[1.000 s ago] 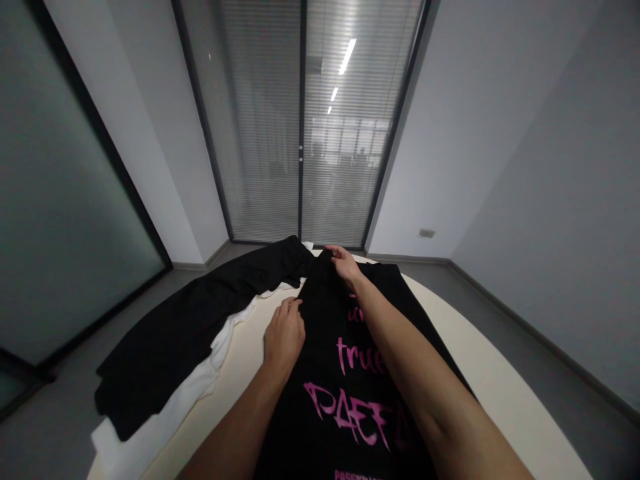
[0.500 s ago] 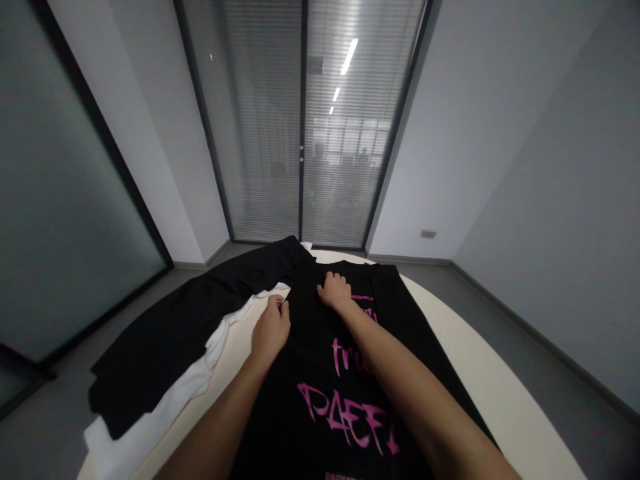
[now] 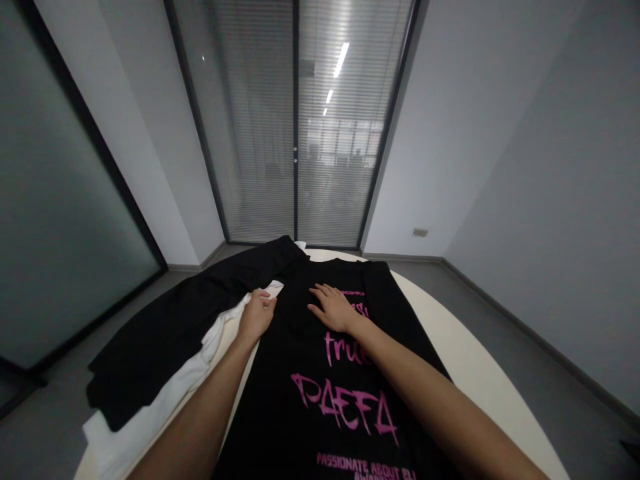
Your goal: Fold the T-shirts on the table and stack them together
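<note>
A black T-shirt (image 3: 290, 400) with pink lettering lies spread out on the table, its neckline at the far end. My right hand (image 3: 333, 308) rests on its upper chest, palm down, with the fingers spread across the cloth. Just beyond the shirt's left edge is my left hand (image 3: 256, 317), its fingers loosely bent and the thumb a little apart. No cloth shows between them. Close beside that hand are a white garment (image 3: 213, 343) and a black garment (image 3: 170, 327) lying over it. My right forearm hides part of the lettering.
The pale table (image 3: 480, 360) has a rounded edge and shows along the shirt's right side. Beyond it stands a glass partition with blinds (image 3: 330, 200). Grey walls rise left and right, and a socket plate (image 3: 420, 233) sits low on the right one.
My left hand has moved off the shirt's edge to the left, its fingers loosening. My right hand has slid nearer and flattened, fingers spreading. The view has shifted slightly.
</note>
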`<state>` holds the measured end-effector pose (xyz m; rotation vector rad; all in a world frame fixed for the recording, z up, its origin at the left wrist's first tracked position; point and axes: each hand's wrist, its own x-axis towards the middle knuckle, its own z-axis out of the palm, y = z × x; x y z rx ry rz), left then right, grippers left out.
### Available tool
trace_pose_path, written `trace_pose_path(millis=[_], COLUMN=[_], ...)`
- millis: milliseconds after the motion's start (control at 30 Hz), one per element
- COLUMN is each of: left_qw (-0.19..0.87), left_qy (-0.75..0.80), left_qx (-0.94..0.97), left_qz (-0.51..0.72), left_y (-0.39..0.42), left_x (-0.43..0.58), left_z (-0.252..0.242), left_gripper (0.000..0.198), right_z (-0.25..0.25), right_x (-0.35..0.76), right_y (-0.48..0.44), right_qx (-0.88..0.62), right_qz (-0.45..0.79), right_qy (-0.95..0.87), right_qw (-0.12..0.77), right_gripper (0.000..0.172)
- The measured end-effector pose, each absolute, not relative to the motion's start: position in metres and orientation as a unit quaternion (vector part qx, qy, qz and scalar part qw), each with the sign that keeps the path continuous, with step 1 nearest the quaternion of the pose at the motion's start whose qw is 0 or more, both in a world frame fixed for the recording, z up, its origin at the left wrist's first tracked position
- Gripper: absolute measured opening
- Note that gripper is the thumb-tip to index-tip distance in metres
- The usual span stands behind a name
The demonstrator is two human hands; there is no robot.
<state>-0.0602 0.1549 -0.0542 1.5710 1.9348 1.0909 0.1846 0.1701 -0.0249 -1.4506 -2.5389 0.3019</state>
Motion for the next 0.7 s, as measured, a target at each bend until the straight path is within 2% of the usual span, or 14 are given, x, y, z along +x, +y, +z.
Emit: trace_pose_path(millis=[100, 200, 400, 533, 700], left_qw=[0.2, 0.192, 0.236, 0.272, 0.297], left_qy=[0.702, 0.714, 0.678, 0.622, 0.563], left_qx=[0.566, 0.561, 0.572, 0.594, 0.633], left_qz=[0.383, 0.373, 0.397, 0.431, 0.441], left_y=[0.151, 0.148, 0.147, 0.143, 0.127], left_x=[-0.058, -0.055, -0.042, -0.024, 0.004], left_z=[-0.049, -0.045, -0.034, -0.02, -0.009], left_gripper=[0.031, 0.04, 0.024, 0.026, 0.028], right_z=[-0.026, -0.032, -0.036, -0.031, -0.031], right_x=[0.188, 0.189, 0.191, 0.192, 0.191], right_y=[0.162, 0.156, 0.151, 0.148, 0.155], right_qx=[-0.484, -0.487, -0.481, -0.46, -0.462], right_qz=[0.129, 0.117, 0.089, 0.088, 0.19], right_qy=[-0.86, -0.857, -0.851, -0.85, -0.777], right_qw=[0.091, 0.118, 0.193, 0.241, 0.382], right_gripper=[0.065, 0.062, 0.054, 0.042, 0.04])
